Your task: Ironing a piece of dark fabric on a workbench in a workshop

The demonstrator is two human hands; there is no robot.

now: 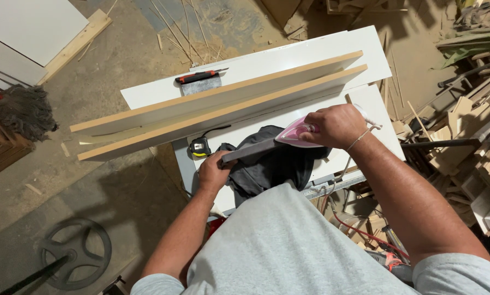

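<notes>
My right hand (335, 125) grips a pink clothes iron (293, 134) and presses it on the upper edge of a narrow grey board (250, 151). The board stands on edge over a dark cloth (269, 169). My left hand (212, 170) holds the board's near left end. Both hands work above a white work table (376, 109). Two long white panels with bare wooden edges (217, 106) stand on edge just beyond the hands.
A yellow-and-black tape measure (200, 147) lies left of the cloth. A red-and-black scraper tool (198, 82) rests on the far white panel. Wood offcuts (474, 158) pile up at right. A mop head (24, 112) and a black wheel (75, 254) are on the dusty floor at left.
</notes>
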